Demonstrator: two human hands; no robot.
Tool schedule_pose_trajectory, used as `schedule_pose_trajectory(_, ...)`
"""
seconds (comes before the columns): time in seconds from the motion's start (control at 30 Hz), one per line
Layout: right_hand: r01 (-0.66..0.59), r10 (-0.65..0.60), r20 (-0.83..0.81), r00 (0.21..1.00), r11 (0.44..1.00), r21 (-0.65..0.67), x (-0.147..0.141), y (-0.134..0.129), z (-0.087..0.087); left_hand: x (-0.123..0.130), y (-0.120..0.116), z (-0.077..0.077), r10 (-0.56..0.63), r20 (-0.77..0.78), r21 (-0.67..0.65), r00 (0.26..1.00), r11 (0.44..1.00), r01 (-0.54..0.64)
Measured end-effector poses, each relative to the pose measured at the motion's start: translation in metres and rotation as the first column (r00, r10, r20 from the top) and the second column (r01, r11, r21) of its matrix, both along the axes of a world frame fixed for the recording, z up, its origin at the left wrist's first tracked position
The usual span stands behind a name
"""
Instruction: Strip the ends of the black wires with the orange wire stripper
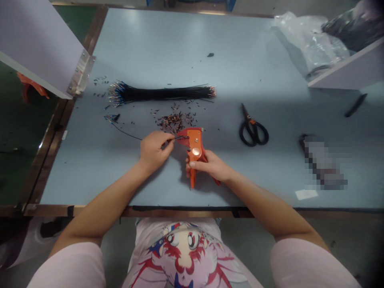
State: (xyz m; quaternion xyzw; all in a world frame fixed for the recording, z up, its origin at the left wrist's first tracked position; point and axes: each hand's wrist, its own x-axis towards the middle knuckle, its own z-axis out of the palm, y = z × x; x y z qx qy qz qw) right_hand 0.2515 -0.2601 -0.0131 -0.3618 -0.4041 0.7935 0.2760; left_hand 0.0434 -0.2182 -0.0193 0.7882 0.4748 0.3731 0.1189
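Note:
My left hand (154, 150) pinches a thin black wire (127, 134) close to its right end. That end sits at the jaws of an orange and red wire stripper (195, 140). The wire's other end trails left towards a few blue-tipped pieces. Wrapped around the stripper's handles is my right hand (211, 166), holding the tool upright over the table. Just behind the jaws lies a pile of small black and copper-coloured scraps (174, 121). Further back stretches a long bundle of black wires (168, 93), with blue and metal tips at the left and bare copper ends at the right.
Black-handled scissors (253, 130) lie right of the stripper. A blurred-out object (325, 162) and a small white label (306, 194) are further right. Clear plastic bags (312, 40) stand behind the right panel. A white panel (39, 44) rises at the left edge.

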Motion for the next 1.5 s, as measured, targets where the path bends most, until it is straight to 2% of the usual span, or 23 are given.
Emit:
schedule_pose_trajectory(0.3,0.002,-0.002,0.016,1.000,1.000,0.001,-0.001,-0.001,0.002,0.001,-0.002,0.003,-0.009,0.012,0.048,1.000,0.999,0.009)
schedule_pose_trajectory(0.5,0.006,-0.006,0.017,1.000,1.000,0.010,-0.001,-0.001,0.003,0.001,-0.003,0.006,-0.007,0.029,0.030,1.000,1.000,0.006)
schedule_pose_trajectory(0.7,-0.018,0.016,0.040,0.999,0.997,0.073,0.001,-0.002,0.004,0.002,-0.003,0.010,0.001,0.050,0.000,0.999,1.000,-0.001)
schedule_pose_trajectory(0.9,-0.040,0.025,0.105,0.994,0.989,0.144,0.000,-0.003,0.009,0.002,-0.003,0.013,-0.018,0.052,0.038,0.999,0.999,0.016)
schedule_pose_trajectory(1.2,-0.030,0.017,0.101,0.995,0.991,0.133,-0.003,-0.007,0.013,0.003,-0.007,0.012,0.043,0.093,-0.047,0.995,0.998,-0.039)
schedule_pose_trajectory(1.5,-0.045,0.037,0.060,0.998,0.990,0.130,-0.001,-0.008,0.020,0.007,-0.013,0.018,0.048,0.139,0.032,0.989,0.998,-0.053)
